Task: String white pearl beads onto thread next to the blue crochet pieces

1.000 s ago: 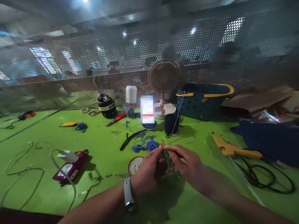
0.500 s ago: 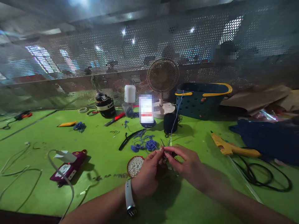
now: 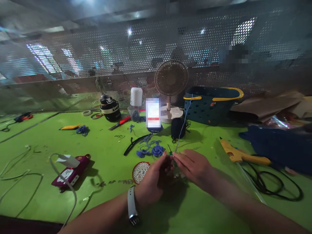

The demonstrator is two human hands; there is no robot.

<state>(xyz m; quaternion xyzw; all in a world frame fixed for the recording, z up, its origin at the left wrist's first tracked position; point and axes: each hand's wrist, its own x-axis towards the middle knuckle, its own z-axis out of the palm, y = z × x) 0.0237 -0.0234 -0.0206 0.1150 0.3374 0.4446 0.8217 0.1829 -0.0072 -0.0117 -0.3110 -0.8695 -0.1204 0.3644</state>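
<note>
The grip of my right hand (image 3: 195,165), pinched nearly closed on a slim tool (image 3: 169,148), meets my left hand (image 3: 152,177), its hold hidden, above the counter (image 3: 207,209), as blue yarn (image 3: 186,113) descends from the basket (image 3: 207,112), apparently draped to feed freely.

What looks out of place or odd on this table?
Nothing looks clearly damaged. The blue yarn beyond the left hand looks untidy, tangled with loose strands; a black cable loops messily near the yellow glue gun.

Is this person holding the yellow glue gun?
No, the yellow glue gun lies on the green table, apart from the right hand.
</note>
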